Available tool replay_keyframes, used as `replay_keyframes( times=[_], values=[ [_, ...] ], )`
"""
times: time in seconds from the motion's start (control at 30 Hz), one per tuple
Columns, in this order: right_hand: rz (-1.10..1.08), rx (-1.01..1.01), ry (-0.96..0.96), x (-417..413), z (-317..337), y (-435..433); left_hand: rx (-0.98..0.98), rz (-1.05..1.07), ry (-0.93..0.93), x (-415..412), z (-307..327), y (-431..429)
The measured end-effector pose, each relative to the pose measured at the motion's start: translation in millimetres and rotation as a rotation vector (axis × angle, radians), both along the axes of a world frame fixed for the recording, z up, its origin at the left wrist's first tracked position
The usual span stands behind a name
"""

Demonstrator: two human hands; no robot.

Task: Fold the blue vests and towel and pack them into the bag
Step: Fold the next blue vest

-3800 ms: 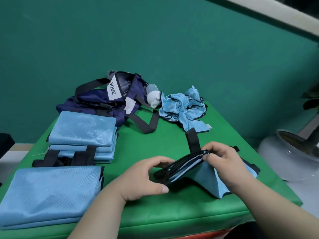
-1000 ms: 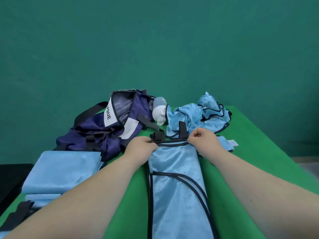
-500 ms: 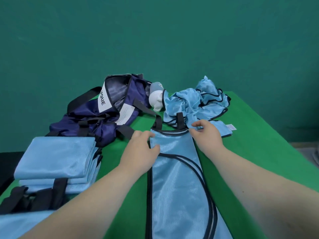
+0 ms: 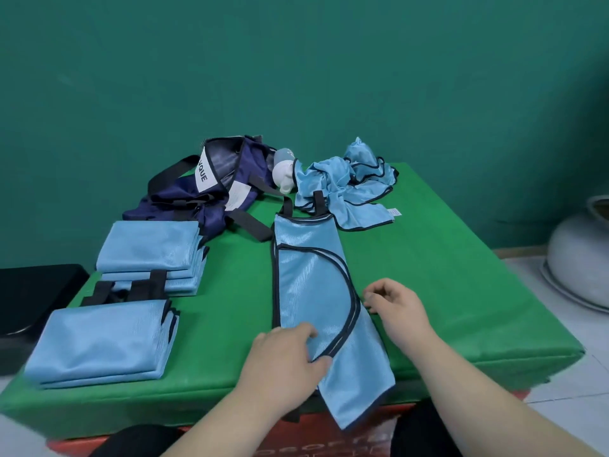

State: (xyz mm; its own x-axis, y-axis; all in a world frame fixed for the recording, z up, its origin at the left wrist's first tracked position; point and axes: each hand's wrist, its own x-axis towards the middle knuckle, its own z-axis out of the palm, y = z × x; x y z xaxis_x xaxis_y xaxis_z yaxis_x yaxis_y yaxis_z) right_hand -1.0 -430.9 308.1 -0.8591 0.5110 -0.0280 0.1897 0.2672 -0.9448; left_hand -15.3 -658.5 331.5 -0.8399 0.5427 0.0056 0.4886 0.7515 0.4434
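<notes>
Two stacks of folded vests (image 4: 99, 341) (image 4: 150, 250) lie at nine o'clock on the surface (image 4: 445, 275). One vest (image 4: 313, 285) lies lengthwise at centre, half-folded: left hand (image 4: 286, 354) flat on it, fingers spread; right hand (image 4: 395, 303) beside its edge, fingers loosely curled, holding nothing. Crumpled vests (image 4: 342, 183) (towel perhaps among them) wait at one o'clock; the bag (image 4: 211, 189) at eleven gapes, apparently unpacked.

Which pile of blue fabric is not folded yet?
The crumpled heap at the far edge, beside the navy bag; the two left stacks are flat rectangles.

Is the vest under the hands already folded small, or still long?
Still long: the vest lies as one narrow strip, its near end hanging over the table edge.
</notes>
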Motion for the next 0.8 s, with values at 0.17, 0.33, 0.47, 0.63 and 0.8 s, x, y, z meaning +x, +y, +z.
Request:
replay_keyframes(
  times=[0.17, 0.33, 0.47, 0.63, 0.8],
  values=[
    [0.035, -0.039, 0.023, 36.1, -1.2, -8.1, 0.059, 0.038, -0.025, 13.3, 2.0, 7.3],
    [0.087, -0.04, 0.039, 54.5, -2.6, -10.4, 0.234, 0.182, -0.122, -14.2, 13.6, -8.4],
    [0.23, 0.218, 0.058, 64.3, -7.7, -17.7, 0.121, 0.173, -0.111, -36.0, 8.0, -25.4],
    [0.424, 0.504, 0.106, 70.5, -11.7, -19.0, 0.168, 0.076, 0.106, -19.2, -10.2, -42.7],
    [0.497, 0.605, 0.123, 73.9, -13.8, -14.9, 0.138, -0.324, 0.148, -1.0, -21.4, -62.5]
  ],
)
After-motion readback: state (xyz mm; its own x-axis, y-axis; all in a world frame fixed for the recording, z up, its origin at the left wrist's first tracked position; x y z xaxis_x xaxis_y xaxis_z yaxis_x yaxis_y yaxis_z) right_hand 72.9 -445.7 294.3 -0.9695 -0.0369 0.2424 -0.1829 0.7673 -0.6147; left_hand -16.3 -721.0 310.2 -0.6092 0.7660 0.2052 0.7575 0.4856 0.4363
